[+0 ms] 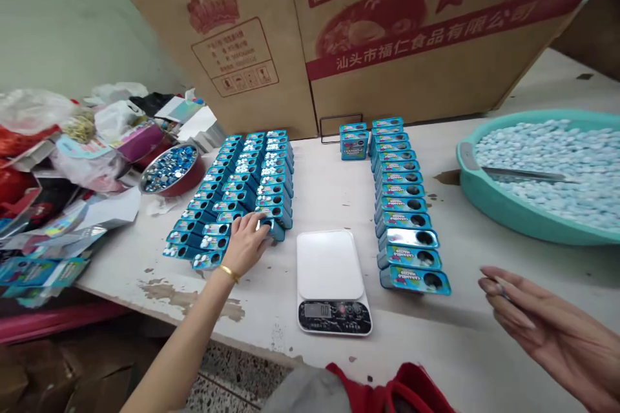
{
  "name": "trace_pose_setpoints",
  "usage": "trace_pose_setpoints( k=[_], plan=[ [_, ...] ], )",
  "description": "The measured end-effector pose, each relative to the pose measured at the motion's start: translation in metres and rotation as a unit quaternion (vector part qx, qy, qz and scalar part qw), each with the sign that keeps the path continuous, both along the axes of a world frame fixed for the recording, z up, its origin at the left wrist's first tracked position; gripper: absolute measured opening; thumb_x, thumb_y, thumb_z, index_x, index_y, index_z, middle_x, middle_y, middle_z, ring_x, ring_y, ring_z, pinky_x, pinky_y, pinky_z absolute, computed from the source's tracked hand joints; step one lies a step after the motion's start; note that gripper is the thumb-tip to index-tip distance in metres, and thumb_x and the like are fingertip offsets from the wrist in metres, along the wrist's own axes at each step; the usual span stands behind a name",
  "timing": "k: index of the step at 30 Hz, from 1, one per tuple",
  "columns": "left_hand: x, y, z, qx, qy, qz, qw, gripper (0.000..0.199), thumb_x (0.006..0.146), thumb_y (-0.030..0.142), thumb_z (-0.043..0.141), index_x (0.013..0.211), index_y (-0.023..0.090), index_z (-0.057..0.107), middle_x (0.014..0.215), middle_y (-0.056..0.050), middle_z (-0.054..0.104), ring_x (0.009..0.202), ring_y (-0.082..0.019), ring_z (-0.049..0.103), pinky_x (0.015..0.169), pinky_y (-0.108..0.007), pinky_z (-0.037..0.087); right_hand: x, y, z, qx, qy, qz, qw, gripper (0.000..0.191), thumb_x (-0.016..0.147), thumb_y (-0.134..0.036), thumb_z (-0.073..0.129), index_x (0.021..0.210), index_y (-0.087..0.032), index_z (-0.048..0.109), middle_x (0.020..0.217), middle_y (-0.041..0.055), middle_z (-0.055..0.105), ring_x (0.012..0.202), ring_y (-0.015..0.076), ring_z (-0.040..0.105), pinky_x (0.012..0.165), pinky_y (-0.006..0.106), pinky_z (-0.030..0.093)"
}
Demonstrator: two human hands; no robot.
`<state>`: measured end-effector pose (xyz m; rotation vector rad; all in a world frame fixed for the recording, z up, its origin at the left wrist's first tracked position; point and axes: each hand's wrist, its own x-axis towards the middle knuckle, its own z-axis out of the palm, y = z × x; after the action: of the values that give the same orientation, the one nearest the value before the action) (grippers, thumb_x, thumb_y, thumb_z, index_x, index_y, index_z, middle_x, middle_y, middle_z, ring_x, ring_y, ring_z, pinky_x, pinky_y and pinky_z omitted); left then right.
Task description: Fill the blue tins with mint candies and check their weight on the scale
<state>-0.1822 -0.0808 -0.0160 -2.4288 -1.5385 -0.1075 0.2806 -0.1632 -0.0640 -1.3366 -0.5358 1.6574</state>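
My left hand point(246, 242) has its fingers closed on a small blue tin point(274, 230) at the near end of the right-hand row in the left group. Several rows of such tins, many with white pieces on top, fill that group beside it. Over the table at the right is my right hand point(547, 329), fingers curled and thumb pressed in; something small and greyish shows at the fingertips, too small to name. Between the hands lies a white kitchen scale point(330, 264) with nothing on it, its display reading 0.0. A column of blue tins point(411, 237) with dark round openings stands right of the scale.
A turquoise basin point(523, 216) of pale blue pieces, with a metal utensil point(527, 174) lying in it, stands at the right. Large cardboard boxes point(387, 90) wall off the back. A red bowl point(186, 181) and piled bags and packaging point(106, 122) crowd the left.
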Motion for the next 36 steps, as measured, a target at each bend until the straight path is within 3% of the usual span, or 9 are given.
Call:
trace_pose_setpoints(
  k=[2, 5, 9, 15, 20, 23, 29, 33, 36],
  plan=[
    [0.010, -0.008, -0.003, 0.039, -0.017, 0.010, 0.999, 0.006, 0.085, 0.024, 0.058, 0.081, 0.021, 0.061, 0.124, -0.010, 0.057, 0.118, -0.031, 0.047, 0.096, -0.050, 0.033, -0.022, -0.002, 0.030, -0.033, 0.013, -0.021, 0.999, 0.030, 0.066, -0.031, 0.076, 0.095, -0.029, 0.072, 0.089, 0.0027, 0.063, 0.066, 0.0115, 0.058, 0.054, 0.013, 0.056],
    [0.041, -0.017, 0.014, 0.028, -0.046, -0.027, 0.998, 0.011, 0.089, 0.025, 0.054, 0.082, 0.021, 0.060, 0.120, -0.009, 0.059, 0.112, -0.028, 0.051, 0.092, -0.046, 0.038, -0.036, -0.007, 0.056, -0.040, -0.006, -0.017, 0.999, 0.029, 0.060, -0.029, 0.080, 0.088, -0.027, 0.074, 0.096, 0.0039, 0.063, 0.077, 0.0147, 0.060, 0.066, 0.016, 0.059],
    [0.094, -0.025, 0.033, -0.046, -0.033, -0.122, 0.991, 0.017, 0.092, 0.030, 0.050, 0.086, 0.017, 0.059, 0.106, -0.010, 0.061, 0.091, -0.022, 0.057, 0.074, -0.035, 0.045, -0.034, -0.015, 0.065, -0.022, -0.018, 0.023, 0.999, 0.024, 0.063, -0.031, 0.080, 0.085, -0.025, 0.073, 0.089, 0.0048, 0.062, 0.075, 0.0148, 0.058, 0.066, 0.020, 0.057],
    [0.140, -0.021, 0.022, -0.105, 0.032, -0.172, 0.979, 0.009, 0.089, 0.022, 0.052, 0.088, 0.017, 0.060, 0.100, -0.009, 0.062, 0.084, -0.020, 0.058, 0.071, -0.033, 0.045, -0.038, -0.026, 0.069, -0.005, -0.011, 0.113, 0.993, 0.030, 0.071, -0.037, 0.076, 0.094, -0.019, 0.070, 0.083, 0.0048, 0.061, 0.062, 0.0097, 0.047, 0.057, 0.022, 0.046],
    [0.120, -0.024, 0.029, -0.080, -0.099, -0.160, 0.979, 0.029, 0.085, 0.039, 0.061, 0.102, 0.017, 0.055, 0.116, -0.011, 0.059, 0.104, -0.025, 0.056, 0.085, -0.039, 0.046, -0.042, -0.030, 0.068, -0.010, -0.036, 0.186, 0.982, 0.036, 0.073, -0.041, 0.075, 0.099, -0.018, 0.066, 0.075, 0.0026, 0.058, 0.063, 0.0098, 0.047, 0.057, 0.023, 0.040],
    [0.092, -0.035, 0.025, -0.041, -0.243, -0.087, 0.965, 0.025, 0.089, 0.040, 0.055, 0.101, 0.017, 0.053, 0.103, -0.008, 0.062, 0.097, -0.019, 0.057, 0.084, -0.034, 0.047, -0.049, -0.027, 0.068, -0.003, -0.062, 0.230, 0.971, 0.036, 0.075, -0.044, 0.072, 0.099, -0.018, 0.063, 0.067, 0.0000, 0.054, 0.057, 0.0088, 0.042, 0.053, 0.023, 0.034],
    [0.046, -0.073, -0.024, -0.055, -0.374, 0.070, 0.923, 0.019, 0.089, 0.036, 0.053, 0.091, 0.018, 0.057, 0.086, -0.003, 0.063, 0.074, -0.012, 0.058, 0.066, -0.026, 0.047, -0.073, -0.010, 0.073, 0.022, -0.123, 0.322, 0.938, 0.039, 0.077, -0.053, 0.065, 0.094, -0.018, 0.059, 0.058, -0.0024, 0.052, 0.052, 0.0097, 0.041, 0.051, 0.025, 0.031],
    [0.037, -0.093, -0.051, -0.090, -0.397, 0.102, 0.908, 0.018, 0.089, 0.035, 0.053, 0.090, 0.018, 0.058, 0.086, -0.003, 0.065, 0.073, -0.012, 0.058, 0.065, -0.025, 0.048, -0.089, 0.004, 0.074, 0.055, -0.162, 0.384, 0.907, 0.037, 0.081, -0.052, 0.060, 0.096, -0.017, 0.059, 0.056, -0.0025, 0.053, 0.052, 0.0094, 0.043, 0.049, 0.024, 0.030],
    [0.037, -0.097, -0.059, -0.104, -0.403, 0.099, 0.904, 0.018, 0.090, 0.035, 0.052, 0.091, 0.018, 0.059, 0.087, -0.003, 0.064, 0.074, -0.013, 0.058, 0.066, -0.026, 0.048, -0.099, 0.016, 0.078, 0.084, -0.201, 0.409, 0.886, 0.035, 0.082, -0.050, 0.059, 0.094, -0.017, 0.060, 0.056, -0.0023, 0.053, 0.051, 0.0089, 0.043, 0.047, 0.024, 0.029]
  ],
)
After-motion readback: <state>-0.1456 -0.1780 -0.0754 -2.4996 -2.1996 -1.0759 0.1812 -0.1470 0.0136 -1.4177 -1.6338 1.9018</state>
